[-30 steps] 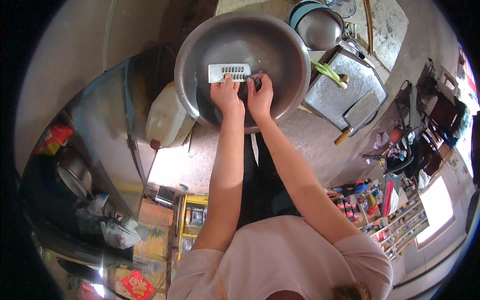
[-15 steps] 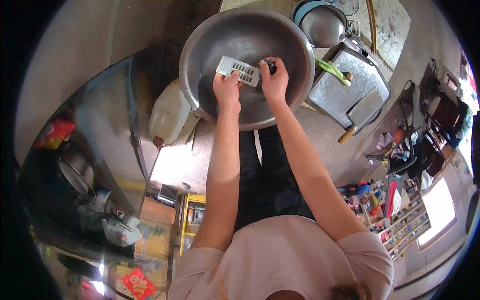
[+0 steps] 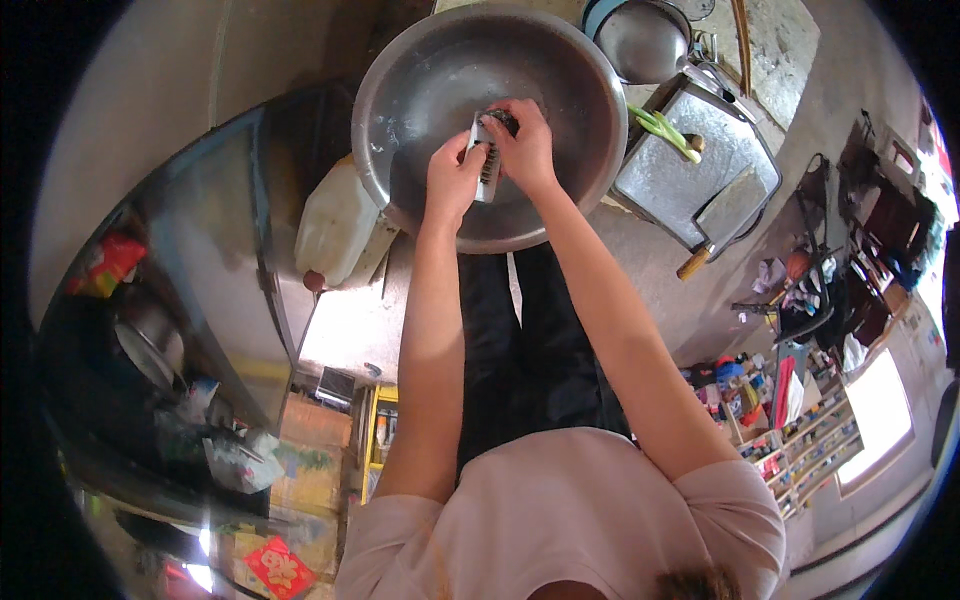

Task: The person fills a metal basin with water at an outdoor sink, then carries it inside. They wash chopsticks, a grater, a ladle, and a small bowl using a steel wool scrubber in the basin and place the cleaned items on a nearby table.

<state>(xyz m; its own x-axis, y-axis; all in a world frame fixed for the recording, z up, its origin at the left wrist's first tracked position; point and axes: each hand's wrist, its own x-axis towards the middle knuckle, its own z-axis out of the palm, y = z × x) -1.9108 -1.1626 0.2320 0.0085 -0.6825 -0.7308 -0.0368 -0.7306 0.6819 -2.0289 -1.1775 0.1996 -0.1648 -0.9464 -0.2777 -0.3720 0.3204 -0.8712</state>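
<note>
Your left hand (image 3: 453,180) has its fingers closed around the slotted pale piece (image 3: 487,188), thumb along its face, while your right hand (image 3: 525,145) has its fingers bunched around a dark wad (image 3: 505,118) at the piece's far end. The piece is held up inside the metal basin (image 3: 580,120), its long side pointing toward you.

Your 2 hands nearly meet, so a hard push from the right could run your fingertips into the slot edges or your left thumb. If the surface is wet, which I can't tell, that same push could spin the piece from your left grip and drop it into the basin. The wad looks coarse; strands might snag in the slots and tear loose.

Mind your right side too: the cleaver (image 3: 728,205) lies on the board (image 3: 690,140) with its handle overhanging, so a wide elbow swing might knock it down.
</note>
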